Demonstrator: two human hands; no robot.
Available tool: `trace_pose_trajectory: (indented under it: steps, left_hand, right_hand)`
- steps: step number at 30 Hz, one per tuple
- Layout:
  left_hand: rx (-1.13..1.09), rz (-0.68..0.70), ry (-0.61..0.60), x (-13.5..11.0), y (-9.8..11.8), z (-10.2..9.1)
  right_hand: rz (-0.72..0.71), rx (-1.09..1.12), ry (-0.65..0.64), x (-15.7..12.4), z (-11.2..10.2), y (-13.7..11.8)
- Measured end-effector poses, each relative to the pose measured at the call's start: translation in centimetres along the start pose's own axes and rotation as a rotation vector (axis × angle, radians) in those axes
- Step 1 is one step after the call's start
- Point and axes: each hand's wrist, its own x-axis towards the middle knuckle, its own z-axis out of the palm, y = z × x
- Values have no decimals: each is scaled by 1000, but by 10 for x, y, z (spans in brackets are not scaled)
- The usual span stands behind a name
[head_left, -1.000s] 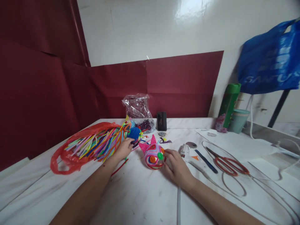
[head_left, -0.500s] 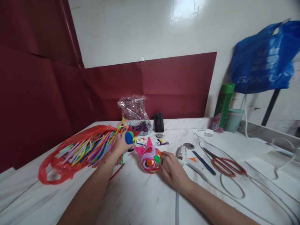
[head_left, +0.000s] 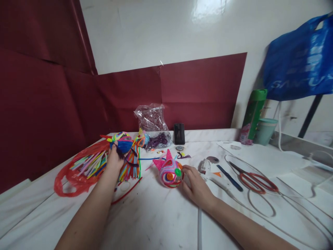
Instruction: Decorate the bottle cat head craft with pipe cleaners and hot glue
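On the left, my left hand (head_left: 114,159) is closed around a pipe-cleaner figure (head_left: 124,146) with a blue body, yellow and multicoloured loops and dark purple tassels. It is held above the pile of pipe cleaners (head_left: 90,163), which lies on a red plastic bag (head_left: 62,187). Near the middle of the table sits a round pink striped figure (head_left: 170,173) with two pointed ears and orange and green buttons. My right hand (head_left: 195,184) has its curved fingers and thumb against this figure's right side.
Right of my hand lie a glue gun (head_left: 215,180), a dark blue knife-like tool (head_left: 230,178), red-handled scissors (head_left: 256,180) and looping cords. A clear plastic bag (head_left: 151,119) and a phone (head_left: 179,134) stand at the back. A green spray can (head_left: 253,116) stands beside a cup (head_left: 265,131).
My left hand has moved left with the blue figure, which is now turned so its tassels and loops show. My right hand stays at the pink figure. The view has shifted slightly.
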Motion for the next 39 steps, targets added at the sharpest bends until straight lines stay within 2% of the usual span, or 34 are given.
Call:
trace_pose_trajectory:
  steps: [4, 6, 8, 10, 15, 20, 23, 26, 33, 36, 39]
  left_hand:
    - [-15, 6, -170, -5, -5, 23]
    - [203, 91, -256, -5, -14, 35]
    - [602, 237, -245, -2, -29, 44]
    - [773, 296, -201, 0, -47, 47]
    - [1047, 329, -89, 8, -84, 36]
    - [1214, 302, -151, 18, -100, 28]
    - [1241, 302, -194, 23, -100, 28]
    - [1257, 322, -163, 28, -92, 24]
    - [1360, 306, -122, 32, -62, -3]
    - [1362, 303, -150, 27, -62, -5]
    - [1321, 323, -220, 22, -71, 2]
  right_hand:
    - [1, 17, -11, 0, 1, 1]
    - [8, 20, -26, -1, 1, 2]
    - [14, 18, -39, -1, 1, 3]
    - [12, 16, -48, -2, 1, 3]
    - [13, 24, -53, 0, -1, 3]
    - [20, 23, -61, 2, -3, 1]
    - [34, 29, -65, 3, -3, 0]
    - [42, 34, -69, 2, -3, 0]
    - [53, 57, -61, -1, 0, 4]
    - [66, 61, -70, -2, 1, 5]
    - [67, 59, -81, -2, 1, 4]
